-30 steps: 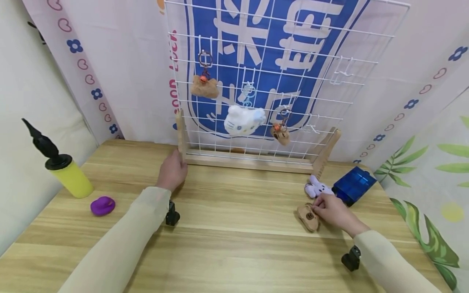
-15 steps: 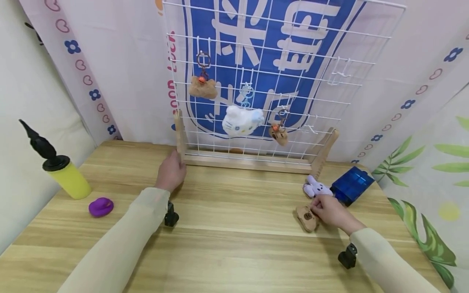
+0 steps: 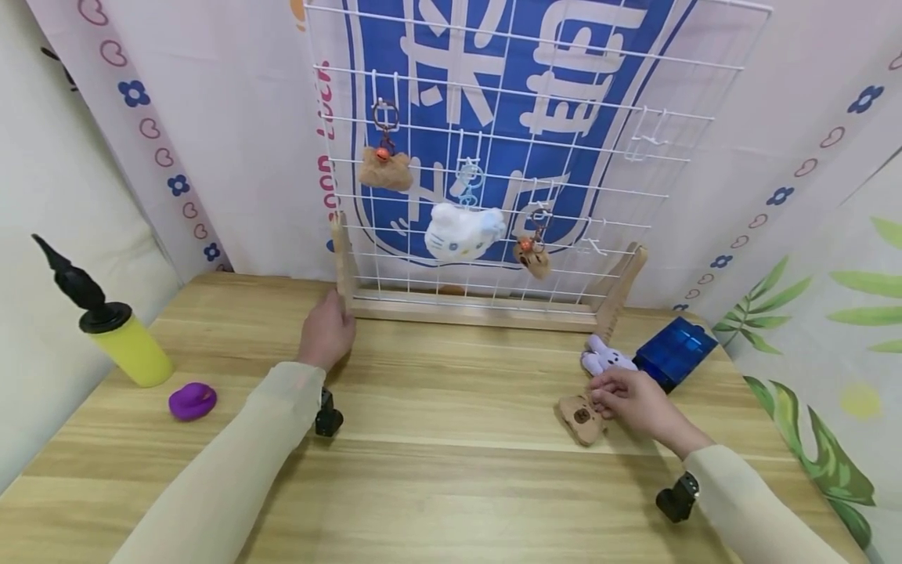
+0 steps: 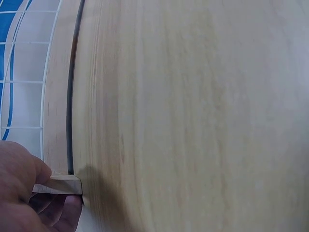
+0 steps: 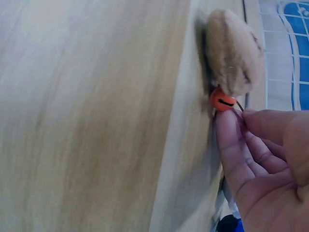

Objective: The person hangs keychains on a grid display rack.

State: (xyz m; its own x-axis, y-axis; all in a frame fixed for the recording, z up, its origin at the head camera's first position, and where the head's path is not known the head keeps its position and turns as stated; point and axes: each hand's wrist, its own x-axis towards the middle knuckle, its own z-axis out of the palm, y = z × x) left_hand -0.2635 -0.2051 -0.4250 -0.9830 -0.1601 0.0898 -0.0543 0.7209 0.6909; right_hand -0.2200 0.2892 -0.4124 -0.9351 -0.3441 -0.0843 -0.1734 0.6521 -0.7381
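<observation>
My left hand (image 3: 326, 329) grips the left wooden foot (image 4: 60, 184) of the wire grid stand, thumb on one side and fingers on the other. At the right of the table, my right hand (image 3: 637, 399) pinches the dark cord of a brown plush keychain (image 3: 581, 419) beside its orange bell (image 5: 222, 100). The plush (image 5: 231, 50) has a dark-snouted animal face; whether it touches the table is hard to tell. Behind the right hand lies a lilac plush (image 3: 604, 356). On the white grid (image 3: 493, 137) hang two brown plush keychains (image 3: 385, 168) and a white cat-head plush (image 3: 463, 233).
A blue translucent box (image 3: 674, 352) lies at the back right, next to the lilac plush. Over on the left are a yellow hand pump (image 3: 134, 348) with a black nozzle and a purple rubber duck (image 3: 193, 401). Bare white hooks (image 3: 644, 145) hang on the grid's right side.
The brown plush in my right hand has shifted slightly left and turned its face more upward. My left hand keeps its grip on the stand. The head view has drifted a little.
</observation>
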